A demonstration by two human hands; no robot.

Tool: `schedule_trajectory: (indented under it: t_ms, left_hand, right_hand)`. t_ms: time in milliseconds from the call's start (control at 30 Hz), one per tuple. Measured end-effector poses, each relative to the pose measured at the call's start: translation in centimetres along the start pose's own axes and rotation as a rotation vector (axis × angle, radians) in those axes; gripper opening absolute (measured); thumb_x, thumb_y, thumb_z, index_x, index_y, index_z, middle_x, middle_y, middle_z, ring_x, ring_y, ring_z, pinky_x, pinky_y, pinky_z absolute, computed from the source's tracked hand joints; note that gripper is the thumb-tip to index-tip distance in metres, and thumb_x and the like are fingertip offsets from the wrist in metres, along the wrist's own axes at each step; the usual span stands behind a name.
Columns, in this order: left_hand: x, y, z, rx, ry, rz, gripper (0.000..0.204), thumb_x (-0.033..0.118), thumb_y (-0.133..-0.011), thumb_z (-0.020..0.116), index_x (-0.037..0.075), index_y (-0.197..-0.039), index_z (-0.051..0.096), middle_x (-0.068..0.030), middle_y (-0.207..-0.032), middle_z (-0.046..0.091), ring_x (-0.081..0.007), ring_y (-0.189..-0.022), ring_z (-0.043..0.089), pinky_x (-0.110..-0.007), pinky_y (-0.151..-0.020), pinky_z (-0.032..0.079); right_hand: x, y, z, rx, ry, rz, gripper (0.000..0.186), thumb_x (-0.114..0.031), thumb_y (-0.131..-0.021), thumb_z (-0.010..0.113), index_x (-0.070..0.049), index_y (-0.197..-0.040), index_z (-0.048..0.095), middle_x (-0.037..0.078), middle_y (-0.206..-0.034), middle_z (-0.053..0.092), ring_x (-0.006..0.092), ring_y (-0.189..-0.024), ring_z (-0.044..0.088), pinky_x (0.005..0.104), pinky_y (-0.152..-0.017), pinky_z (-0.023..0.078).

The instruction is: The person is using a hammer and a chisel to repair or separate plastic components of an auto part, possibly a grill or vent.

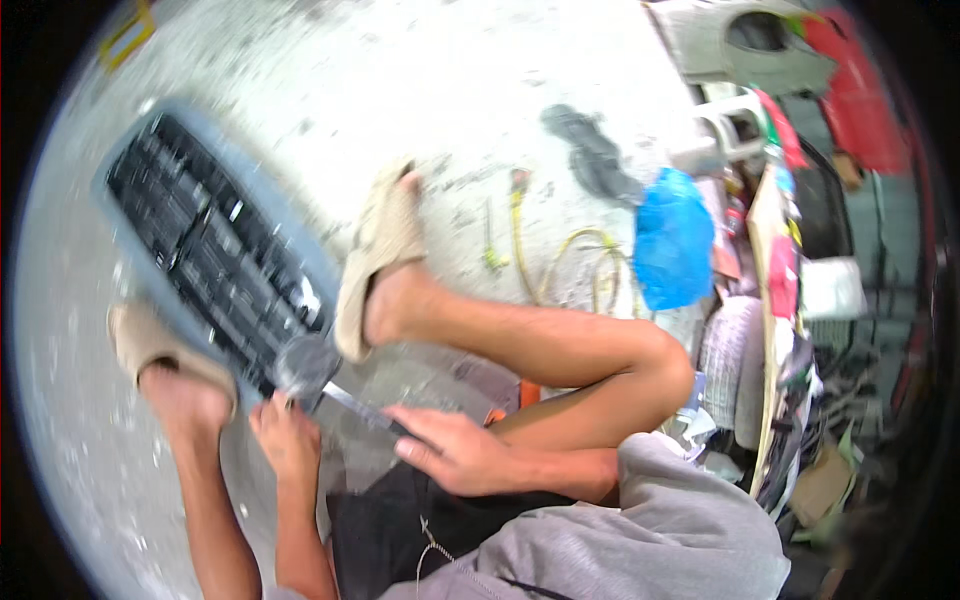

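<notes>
A long panel with a grey-blue rim [285, 200] and a dark, ribbed inside lies slanting on the floor between my feet. Fingers curled, my left hand [288, 435] grips its near end. My right hand [455, 455] is closed round the dark handle of a hand tool [362, 408] with a pale metal shank. The shank points left toward the panel's near end. A round, greyish, partly see-through piece [306, 362] sits over that end, at the shank's tip; whether it belongs to the tool I cannot tell. Motion blurs the detail here.
My sandalled feet flank the panel. Beyond my bent right leg lie a yellow hose or cord [520, 240], a dark grey rag-like thing [590, 150] and a blue plastic bag [674, 240]. Piled clutter with a board [768, 300] lines the right. A yellow-framed object [127, 40] stands far left.
</notes>
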State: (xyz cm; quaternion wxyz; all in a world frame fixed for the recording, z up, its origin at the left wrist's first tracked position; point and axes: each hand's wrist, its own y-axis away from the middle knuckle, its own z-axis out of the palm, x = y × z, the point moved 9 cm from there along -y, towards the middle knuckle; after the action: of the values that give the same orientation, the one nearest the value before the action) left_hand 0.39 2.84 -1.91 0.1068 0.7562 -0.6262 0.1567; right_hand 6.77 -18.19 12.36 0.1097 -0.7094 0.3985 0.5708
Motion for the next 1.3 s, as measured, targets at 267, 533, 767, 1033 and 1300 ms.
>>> schedule_trajectory:
  t_ms: [267, 533, 767, 1033, 1300]
  left_hand:
    - [4.7, -3.8, -3.8, 0.033, 0.375, 0.004, 0.035, 0.009, -0.078, 0.067, 0.002, -0.112, 0.069, -0.0178, -0.117, 0.070, -0.0408, -0.118, 0.061, -0.052, -0.106, 0.042]
    - [1.5, -2.0, -0.2, -0.050, -0.084, 0.039, 0.032, 0.005, -0.071, 0.071, 0.001, -0.101, 0.060, -0.0175, -0.091, 0.066, -0.0396, -0.093, 0.061, -0.049, -0.097, 0.042]
    - [2.2, -2.5, -0.1, -0.074, -0.036, 0.059, 0.019, 0.011, -0.076, 0.069, 0.006, -0.092, 0.059, -0.0136, -0.076, 0.061, -0.0342, -0.084, 0.065, -0.052, -0.096, 0.046]
    - [2.6, -2.5, -4.1, 0.029, 0.048, -0.140, 0.010, 0.010, -0.090, 0.065, 0.005, -0.095, 0.059, -0.0168, -0.082, 0.069, -0.0365, -0.086, 0.066, -0.046, -0.089, 0.045]
    - [4.3, -3.2, -3.5, -0.066, 0.309, -0.141, 0.014, 0.013, -0.090, 0.066, 0.002, -0.097, 0.061, -0.0198, -0.081, 0.069, -0.0388, -0.081, 0.067, -0.049, -0.082, 0.048]
  right_hand:
    - [-3.4, 2.2, -1.1, 0.210, -0.098, -0.314, 0.048, -0.016, -0.104, 0.052, -0.002, -0.147, 0.037, 0.028, -0.114, 0.060, 0.0500, -0.102, 0.061, 0.0507, -0.082, 0.051]
    - [-5.9, 1.5, -2.3, 0.106, -0.160, -0.282, 0.040, -0.015, -0.102, 0.054, 0.000, -0.138, 0.044, 0.027, -0.110, 0.060, 0.0498, -0.098, 0.062, 0.0525, -0.082, 0.050]
    - [1.3, 1.2, 0.5, -0.058, -0.053, 0.222, 0.035, -0.023, -0.102, 0.055, -0.004, -0.130, 0.049, 0.028, -0.092, 0.063, 0.0474, -0.086, 0.064, 0.0518, -0.072, 0.050]
    - [3.3, 1.0, -1.7, 0.113, -0.325, 0.437, 0.042, -0.013, -0.101, 0.061, 0.002, -0.140, 0.053, -0.002, -0.085, 0.057, 0.0052, -0.066, 0.051, 0.0228, -0.058, 0.043]
    - [2.1, 2.1, -17.8, 0.383, 0.089, 0.364, 0.046, -0.009, -0.100, 0.060, 0.002, -0.144, 0.051, 0.004, -0.095, 0.063, 0.0103, -0.081, 0.061, 0.0261, -0.070, 0.051]
